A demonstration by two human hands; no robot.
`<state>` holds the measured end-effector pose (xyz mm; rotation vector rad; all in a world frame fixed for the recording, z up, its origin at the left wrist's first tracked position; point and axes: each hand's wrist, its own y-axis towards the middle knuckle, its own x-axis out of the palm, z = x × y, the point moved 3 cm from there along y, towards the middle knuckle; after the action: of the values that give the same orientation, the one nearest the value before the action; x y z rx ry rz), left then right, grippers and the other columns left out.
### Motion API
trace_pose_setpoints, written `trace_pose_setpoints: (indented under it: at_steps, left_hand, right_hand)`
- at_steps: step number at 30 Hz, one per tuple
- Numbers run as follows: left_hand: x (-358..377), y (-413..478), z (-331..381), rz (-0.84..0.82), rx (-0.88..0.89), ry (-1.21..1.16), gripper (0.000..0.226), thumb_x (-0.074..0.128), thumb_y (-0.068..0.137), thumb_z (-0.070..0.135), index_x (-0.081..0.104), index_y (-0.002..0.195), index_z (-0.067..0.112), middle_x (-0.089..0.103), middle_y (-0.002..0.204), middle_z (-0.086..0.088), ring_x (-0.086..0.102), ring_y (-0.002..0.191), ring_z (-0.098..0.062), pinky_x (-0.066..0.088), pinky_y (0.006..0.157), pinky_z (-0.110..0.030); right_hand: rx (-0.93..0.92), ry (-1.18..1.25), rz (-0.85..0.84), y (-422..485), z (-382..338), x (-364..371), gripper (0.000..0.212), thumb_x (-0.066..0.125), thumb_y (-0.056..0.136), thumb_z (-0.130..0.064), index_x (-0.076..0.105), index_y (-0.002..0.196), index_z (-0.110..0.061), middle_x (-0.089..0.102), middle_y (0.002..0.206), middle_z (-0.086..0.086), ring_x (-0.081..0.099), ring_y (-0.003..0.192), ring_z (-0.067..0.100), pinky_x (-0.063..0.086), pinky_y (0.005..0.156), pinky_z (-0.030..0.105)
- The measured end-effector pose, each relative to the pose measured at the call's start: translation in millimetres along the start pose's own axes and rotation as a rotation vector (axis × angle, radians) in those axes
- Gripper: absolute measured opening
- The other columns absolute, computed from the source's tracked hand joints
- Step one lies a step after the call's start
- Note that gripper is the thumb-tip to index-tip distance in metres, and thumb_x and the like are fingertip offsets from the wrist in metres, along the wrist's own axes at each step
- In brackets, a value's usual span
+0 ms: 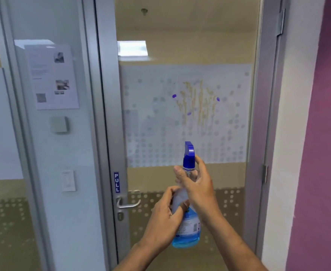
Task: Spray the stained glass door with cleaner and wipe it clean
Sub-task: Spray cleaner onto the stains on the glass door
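A glass door (186, 45) in a grey metal frame fills the middle. Its frosted dotted band carries yellowish streaks (199, 102) and a few purple dabs (174, 96). In front of the door I hold a clear spray bottle (189, 225) with blue liquid and a blue trigger head (189, 153), upright, nozzle toward the glass. My right hand (198, 184) wraps the bottle's neck just under the trigger head. My left hand (165, 214) grips the bottle's body from the left. No cloth is in view.
A lever handle (128, 204) with a blue PULL label (116, 182) sits on the door's left stile. Left of it is a fixed glass panel with a paper notice (52, 77) and wall switches. A purple wall (321, 133) stands at the right.
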<state>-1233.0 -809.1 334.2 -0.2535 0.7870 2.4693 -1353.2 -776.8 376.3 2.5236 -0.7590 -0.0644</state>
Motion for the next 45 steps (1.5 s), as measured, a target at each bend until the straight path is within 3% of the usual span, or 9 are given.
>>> trace_pose_setpoints:
  at_steps: [4,10,14,17,21,25,28,32,45]
  left_hand:
    - [20,49,-13,-0.003,0.031,0.028,0.016,0.064,0.098,0.039,0.057,0.109,0.028,0.074,0.106,0.01,0.073,0.097,-0.008,0.06,0.087,-0.048]
    - [38,126,-42,-0.021,0.065,-0.02,0.015,0.066,0.098,0.043,0.057,0.105,0.032,0.074,0.101,0.01,0.074,0.091,-0.008,0.062,0.082,-0.044]
    - [32,185,-60,-0.194,0.091,0.042,0.035,0.071,0.092,0.052,0.054,0.122,0.042,0.068,0.118,0.021,0.067,0.105,0.003,0.059,0.087,-0.027]
    - [10,232,-81,-0.27,0.116,0.183,0.068,0.073,0.087,0.06,0.042,0.147,0.047,0.052,0.143,0.025,0.049,0.124,0.012,0.045,0.11,-0.025]
    - [-28,297,-97,0.088,0.248,0.262,0.065,0.053,0.096,0.064,0.045,0.151,0.031,0.046,0.155,0.014,0.041,0.146,-0.008,0.033,0.124,-0.037]
    - [-52,362,-101,0.458,0.393,0.405,0.059,0.05,0.106,0.044,0.042,0.155,0.012,0.039,0.165,-0.01,0.027,0.158,-0.027,0.019,0.129,-0.041]
    - [-61,400,-100,0.571,0.411,0.518,0.065,0.042,0.108,0.044,0.029,0.162,0.01,0.021,0.173,-0.011,0.007,0.163,-0.024,0.008,0.131,-0.041]
    - [-61,443,-90,0.666,0.423,0.599,0.067,0.036,0.109,0.044,0.022,0.164,0.007,0.012,0.175,-0.013,0.0,0.164,-0.025,0.005,0.133,-0.045]
    - [-45,500,-107,0.896,0.461,0.864,0.068,0.028,0.108,0.043,0.021,0.164,0.005,0.014,0.174,-0.016,0.007,0.163,-0.029,0.008,0.132,-0.051]
  right_hand:
    - [-0.01,0.058,0.084,50,10,-16,0.023,0.08,0.089,-0.036,0.065,0.102,-0.026,0.065,0.081,0.0,0.068,0.081,0.019,0.062,0.081,0.037]
    - [0.012,0.021,0.198,129,36,-24,0.022,0.078,0.09,-0.027,0.068,0.11,-0.024,0.069,0.081,0.008,0.067,0.074,0.02,0.06,0.078,0.042]
    - [-0.002,0.034,0.287,180,45,-31,0.014,0.072,0.092,-0.014,0.069,0.105,-0.016,0.062,0.065,0.007,0.06,0.062,0.018,0.055,0.066,0.038]
    - [-0.019,0.057,0.334,213,45,-44,0.011,0.069,0.093,-0.008,0.07,0.102,-0.014,0.06,0.062,0.006,0.056,0.06,0.019,0.051,0.062,0.037]
    - [-0.062,0.053,0.359,248,40,-65,0.015,0.069,0.093,-0.006,0.073,0.105,-0.012,0.06,0.061,0.006,0.054,0.056,0.019,0.049,0.059,0.035]
    - [-0.134,0.072,0.364,271,28,-88,0.014,0.07,0.093,-0.006,0.072,0.106,-0.01,0.061,0.061,0.004,0.056,0.054,0.015,0.05,0.058,0.033]
    - [-0.156,0.119,0.355,286,18,-106,0.013,0.07,0.093,-0.007,0.073,0.104,-0.013,0.063,0.06,0.002,0.057,0.054,0.014,0.051,0.059,0.033]
    - [-0.176,0.158,0.327,306,7,-124,0.012,0.071,0.093,-0.007,0.073,0.103,-0.013,0.064,0.062,0.002,0.059,0.055,0.014,0.053,0.058,0.032]
    - [-0.194,0.209,0.352,365,15,-163,0.012,0.07,0.093,-0.005,0.073,0.098,-0.015,0.065,0.061,0.004,0.058,0.056,0.016,0.055,0.062,0.035]
